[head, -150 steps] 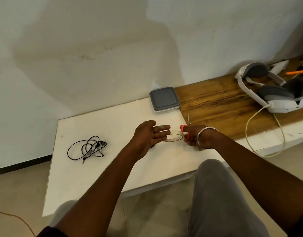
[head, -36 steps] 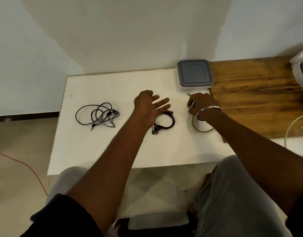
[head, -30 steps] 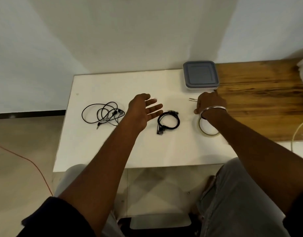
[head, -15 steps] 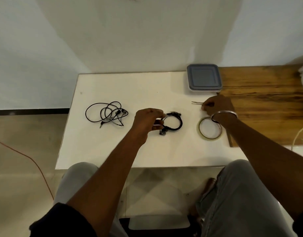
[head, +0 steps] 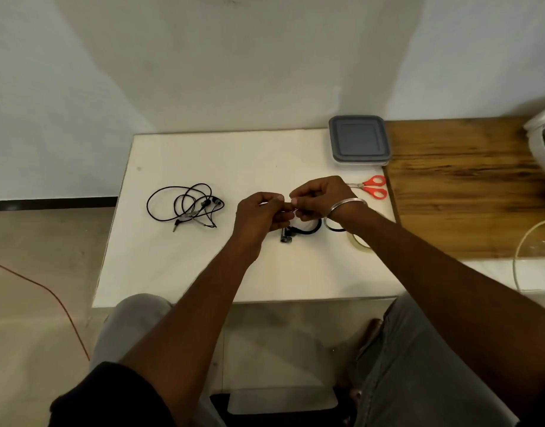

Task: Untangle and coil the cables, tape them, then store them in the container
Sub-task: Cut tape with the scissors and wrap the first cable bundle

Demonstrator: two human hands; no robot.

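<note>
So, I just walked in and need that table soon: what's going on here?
A person is tidying cables. The left hand and right hand pinch a small pale strip, probably tape, just above a coiled black cable. A second cable lies tangled on the white table to the left. The scissors and tape roll lie to the right. The container sits at the back with its lid on.

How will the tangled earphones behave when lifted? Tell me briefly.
Probably floppy: the earphones lie in loose, thin loops on the table. Likely light for their spread. Strands cross, so they may snag and dangle.
</note>
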